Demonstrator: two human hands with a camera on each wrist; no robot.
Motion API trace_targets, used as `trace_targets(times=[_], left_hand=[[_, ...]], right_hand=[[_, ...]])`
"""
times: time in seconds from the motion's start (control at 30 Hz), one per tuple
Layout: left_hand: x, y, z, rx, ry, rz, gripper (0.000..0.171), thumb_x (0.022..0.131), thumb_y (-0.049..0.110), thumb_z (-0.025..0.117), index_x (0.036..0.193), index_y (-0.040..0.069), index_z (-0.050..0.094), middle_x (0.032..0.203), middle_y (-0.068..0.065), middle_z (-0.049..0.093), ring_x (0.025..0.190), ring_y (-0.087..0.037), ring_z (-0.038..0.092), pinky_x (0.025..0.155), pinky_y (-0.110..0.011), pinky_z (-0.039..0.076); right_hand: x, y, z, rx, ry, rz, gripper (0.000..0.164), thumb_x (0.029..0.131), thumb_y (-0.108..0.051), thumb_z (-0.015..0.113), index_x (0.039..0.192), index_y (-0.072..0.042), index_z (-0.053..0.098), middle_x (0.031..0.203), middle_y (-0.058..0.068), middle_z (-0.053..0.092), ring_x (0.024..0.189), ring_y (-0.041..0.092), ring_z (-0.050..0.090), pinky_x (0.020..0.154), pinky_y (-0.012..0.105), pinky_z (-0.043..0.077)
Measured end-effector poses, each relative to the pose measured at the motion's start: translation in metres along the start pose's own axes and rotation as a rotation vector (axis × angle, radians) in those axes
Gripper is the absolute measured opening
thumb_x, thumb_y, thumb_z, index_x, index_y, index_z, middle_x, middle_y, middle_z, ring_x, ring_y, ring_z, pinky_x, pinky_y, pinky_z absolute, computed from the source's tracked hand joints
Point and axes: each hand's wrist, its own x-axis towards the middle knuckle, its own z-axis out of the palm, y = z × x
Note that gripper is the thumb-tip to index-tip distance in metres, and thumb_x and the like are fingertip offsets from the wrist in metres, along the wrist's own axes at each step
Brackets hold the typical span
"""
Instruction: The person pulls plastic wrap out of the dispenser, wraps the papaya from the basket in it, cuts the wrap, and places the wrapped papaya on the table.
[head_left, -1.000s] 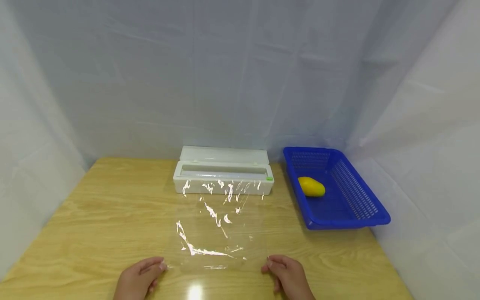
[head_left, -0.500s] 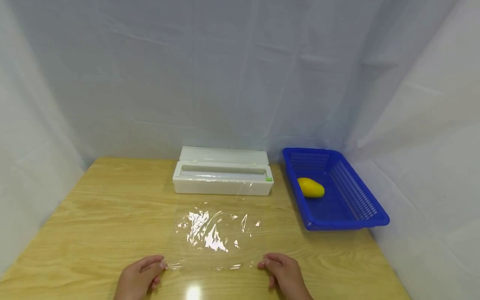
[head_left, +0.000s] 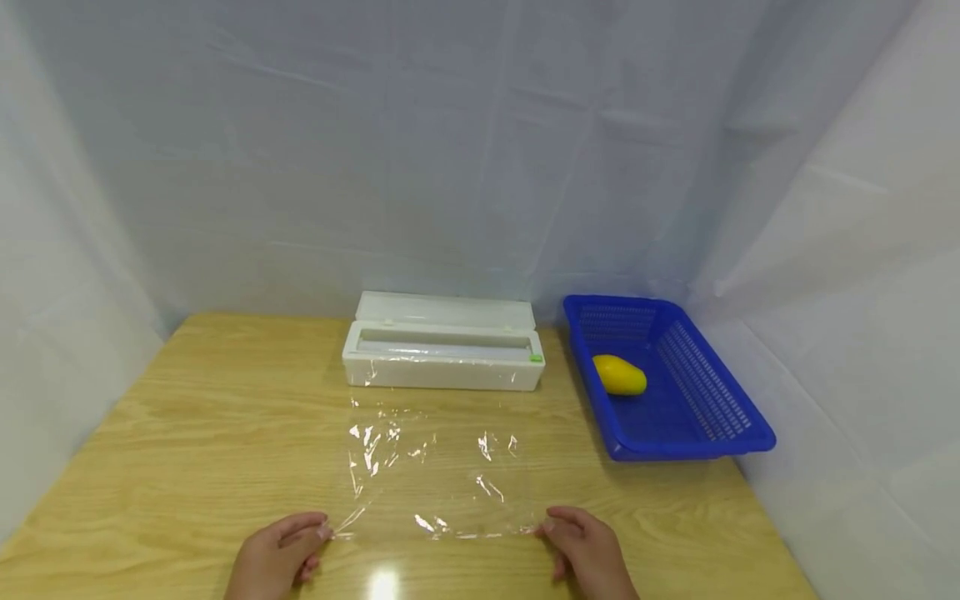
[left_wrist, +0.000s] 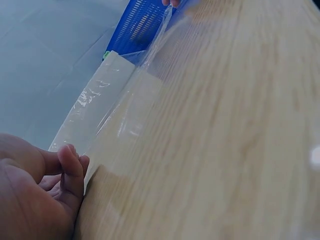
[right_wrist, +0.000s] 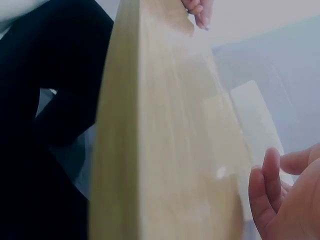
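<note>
A clear sheet of plastic wrap (head_left: 442,492) stretches from a white wrap dispenser box (head_left: 442,371) toward the front of the wooden table. Its lid is raised, and a roll shows inside. My left hand (head_left: 279,552) pinches the near left corner of the wrap between thumb and fingers; creases run out from that grip. At the near right corner, my right hand (head_left: 585,546) pinches the wrap with thumb and forefinger. The left wrist view shows the film drawn into a narrow band running up to the right hand's fingertips (left_wrist: 172,2).
A blue plastic basket (head_left: 617,433) stands to the right of the box, with a yellow mango (head_left: 621,376) inside. Pale sheeting (head_left: 465,150) hangs behind and on both sides. The wooden table (head_left: 187,433) has its front edge near the person's dark-clothed legs (right_wrist: 55,55).
My right hand shifted slightly left, then moved right, drawing the near edge of the wrap straighter. The glints on the film have changed. My left hand has stayed nearly in place.
</note>
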Motion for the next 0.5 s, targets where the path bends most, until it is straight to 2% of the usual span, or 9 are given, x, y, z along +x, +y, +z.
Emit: trace_targets(times=[0.13,0.27,0.4,0.5], left_hand=[[-0.001,0.0,-0.001,0.001,0.009,-0.001,0.04,0.095,0.013,0.068,0.129,-0.007,0.061,0.088,-0.005,0.073,0.066,-0.015,0.061,0.056,-0.024,0.054],[-0.001,0.0,-0.002,0.004,0.008,0.007,0.041,0.095,0.015,0.069,0.129,-0.006,0.061,0.087,-0.005,0.073,0.066,-0.015,0.061,0.055,-0.024,0.054],[-0.001,0.0,-0.001,0.008,0.011,0.01,0.04,0.095,0.015,0.069,0.128,-0.006,0.062,0.086,-0.005,0.073,0.065,-0.015,0.061,0.055,-0.024,0.054],[-0.001,0.0,-0.002,0.001,0.013,0.013,0.039,0.095,0.014,0.068,0.128,-0.006,0.062,0.086,-0.005,0.073,0.065,-0.014,0.061,0.055,-0.024,0.054]], right_hand=[[0.002,-0.01,-0.007,-0.015,0.036,-0.005,0.039,0.095,-0.016,0.068,0.124,0.009,0.062,0.101,0.014,0.075,0.053,0.015,0.058,0.054,0.026,0.052],[0.005,-0.027,-0.018,-0.023,0.079,-0.053,0.03,0.096,-0.01,0.065,0.121,0.007,0.065,0.1,0.014,0.075,0.059,0.015,0.06,0.06,0.026,0.056],[0.011,-0.052,-0.037,-0.081,0.096,-0.173,0.025,0.097,-0.011,0.066,0.12,0.001,0.067,0.102,0.013,0.074,0.067,0.014,0.064,0.064,0.026,0.057],[0.02,-0.074,-0.055,-0.153,0.065,-0.325,0.027,0.098,-0.014,0.066,0.123,-0.002,0.066,0.109,0.015,0.073,0.078,0.014,0.067,0.068,0.027,0.058]])
